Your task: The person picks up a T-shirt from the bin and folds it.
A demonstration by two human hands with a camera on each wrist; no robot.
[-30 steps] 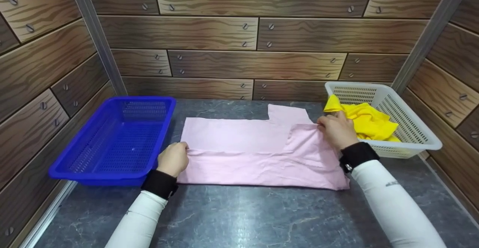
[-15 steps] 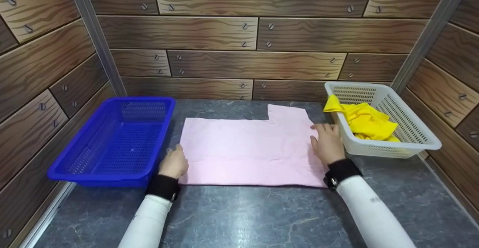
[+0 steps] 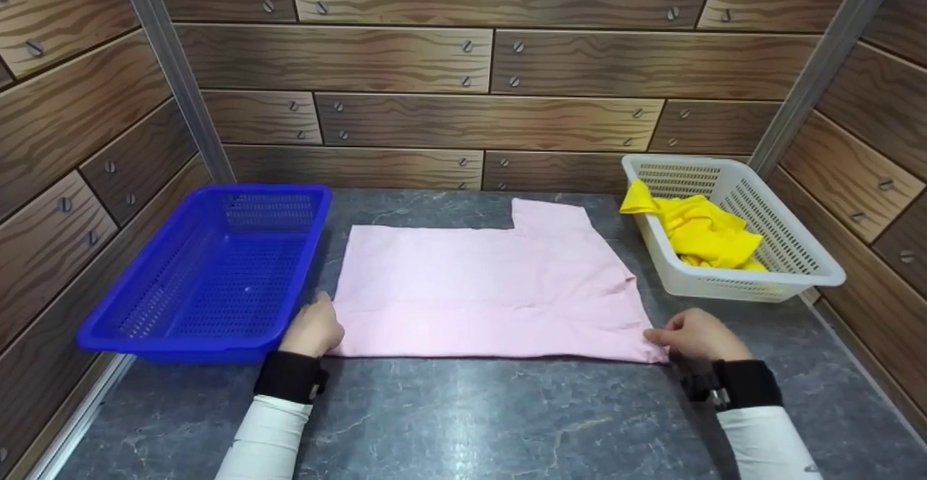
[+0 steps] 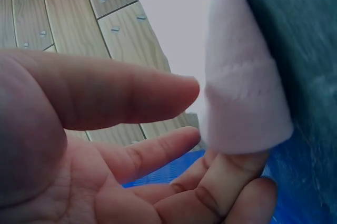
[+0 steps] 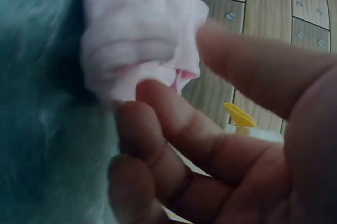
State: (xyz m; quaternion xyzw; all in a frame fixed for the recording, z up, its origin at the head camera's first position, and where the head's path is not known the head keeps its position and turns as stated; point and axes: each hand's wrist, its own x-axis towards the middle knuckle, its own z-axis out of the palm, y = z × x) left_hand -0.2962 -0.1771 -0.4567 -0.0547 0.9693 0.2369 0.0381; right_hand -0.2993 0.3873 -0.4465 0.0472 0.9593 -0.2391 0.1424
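A pink T-shirt, folded in half lengthwise, lies on the table with one sleeve pointing away at the back right. My left hand is at the near left corner by the stitched hem. In the left wrist view, fingertips reach under the hem while the thumb stays apart from them at the cloth's edge. At the near right corner is my right hand. The right wrist view shows bent fingers touching the bunched edge, with a gap between them and the thumb.
To the left stands a blue perforated basket with nothing in it. A white basket at the right holds a yellow cloth, part of which hangs over the rim. The dark marbled table has wood-patterned walls around it.
The shirt's upper layer, lifted and partly turned back earlier, now lies flat. My right hand has come from beside the white basket to the near right corner; my left has shifted slightly nearer.
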